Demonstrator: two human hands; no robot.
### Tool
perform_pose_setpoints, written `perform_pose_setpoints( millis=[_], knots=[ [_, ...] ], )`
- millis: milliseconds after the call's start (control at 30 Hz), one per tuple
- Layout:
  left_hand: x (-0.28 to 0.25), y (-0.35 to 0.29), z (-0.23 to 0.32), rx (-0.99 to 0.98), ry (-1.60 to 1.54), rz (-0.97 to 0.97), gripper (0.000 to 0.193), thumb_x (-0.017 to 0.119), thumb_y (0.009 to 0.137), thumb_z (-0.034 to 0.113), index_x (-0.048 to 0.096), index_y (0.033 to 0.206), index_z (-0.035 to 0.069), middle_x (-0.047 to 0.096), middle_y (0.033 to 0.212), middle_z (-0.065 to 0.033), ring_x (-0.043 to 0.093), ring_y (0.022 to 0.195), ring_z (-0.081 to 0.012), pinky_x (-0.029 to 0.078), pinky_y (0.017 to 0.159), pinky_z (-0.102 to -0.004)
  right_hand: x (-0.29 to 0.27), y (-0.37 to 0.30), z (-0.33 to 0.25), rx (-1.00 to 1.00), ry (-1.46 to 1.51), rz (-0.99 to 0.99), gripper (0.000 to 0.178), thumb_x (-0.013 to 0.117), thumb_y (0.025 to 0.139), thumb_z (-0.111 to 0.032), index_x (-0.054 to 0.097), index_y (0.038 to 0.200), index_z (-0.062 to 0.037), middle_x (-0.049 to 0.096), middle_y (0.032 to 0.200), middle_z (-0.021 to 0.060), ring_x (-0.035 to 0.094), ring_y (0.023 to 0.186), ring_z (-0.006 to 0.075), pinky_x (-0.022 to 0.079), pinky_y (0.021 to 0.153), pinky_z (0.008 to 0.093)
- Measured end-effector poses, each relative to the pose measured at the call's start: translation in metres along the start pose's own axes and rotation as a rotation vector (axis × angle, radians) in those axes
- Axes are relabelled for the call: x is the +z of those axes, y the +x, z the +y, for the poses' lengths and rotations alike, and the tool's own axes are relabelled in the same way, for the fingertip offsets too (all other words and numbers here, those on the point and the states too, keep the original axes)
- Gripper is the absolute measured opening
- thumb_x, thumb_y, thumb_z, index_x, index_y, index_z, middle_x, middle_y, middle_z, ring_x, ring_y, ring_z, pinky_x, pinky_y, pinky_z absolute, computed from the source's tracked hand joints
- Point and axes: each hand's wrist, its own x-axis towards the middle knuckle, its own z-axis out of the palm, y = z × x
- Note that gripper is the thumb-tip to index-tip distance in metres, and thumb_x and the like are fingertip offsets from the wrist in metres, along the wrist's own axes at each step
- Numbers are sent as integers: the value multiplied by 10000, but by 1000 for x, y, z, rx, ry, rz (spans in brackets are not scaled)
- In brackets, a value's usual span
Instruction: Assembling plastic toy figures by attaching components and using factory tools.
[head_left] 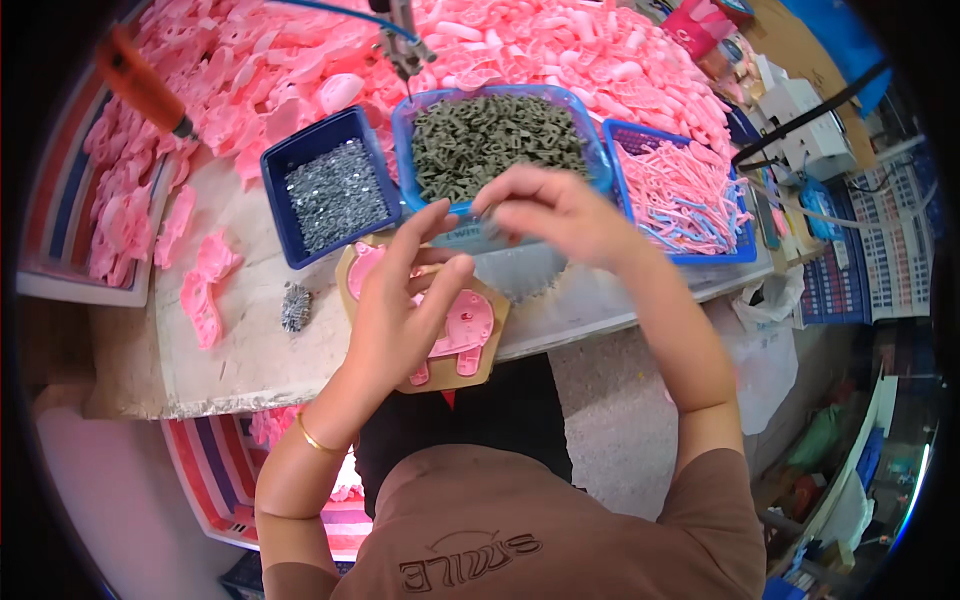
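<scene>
My left hand (395,305) is raised over a pink plastic shell part (468,325), fingers apart and nothing seen in them. The shell lies in a tan hexagonal holder (478,372) at the table's front edge. My right hand (560,215) hovers at the near rim of a light blue bin (402,140), its fingers curled together. Something small and dark seems to be at its fingertips, too blurred to name. Small grey-green parts (495,140) fill that bin. Left of it, a dark blue tray (285,215) holds small silvery metal pieces (335,190).
Pink plastic parts (560,45) are heaped along the back. A blue basket (700,257) of pink and blue strips stands right. An orange-handled driver (140,85) hangs at upper left. A small metal-piece pile (296,307) and loose pink pieces (203,300) lie left on the table (250,370).
</scene>
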Motion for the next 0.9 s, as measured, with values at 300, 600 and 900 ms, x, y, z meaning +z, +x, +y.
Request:
perform_pose_setpoints(
  millis=[300, 600, 900],
  knots=[
    [2, -6, -23, -262, -189, -68, 242, 640, 964, 76, 646, 1175, -43, 696, 1086, -90, 661, 964, -126, 551, 849, -255, -12, -66, -5, 61, -246, 323, 210, 625, 937, -63, 694, 1133, -28, 690, 1014, 61, 673, 932, 139, 537, 817, 286],
    [8, -11, -21, -244, -248, -159, 145, 572, 1004, 115, 619, 1095, 14, 685, 1098, -91, 661, 962, -131, 564, 826, -274, -133, -121, 60, 212, -1400, 648, 73, 675, 831, -106, 712, 891, -86, 645, 929, 113, 642, 919, 299, 519, 747, 409],
    [3, -10, -27, -256, -304, -85, 182, 568, 1013, 141, 615, 1077, -22, 699, 1064, -113, 680, 900, -134, 573, 801, -255, -121, -110, 29, 245, -558, 642, 104, 656, 921, -113, 605, 900, -25, 652, 810, 46, 613, 732, 106, 493, 673, 265]
  ],
)
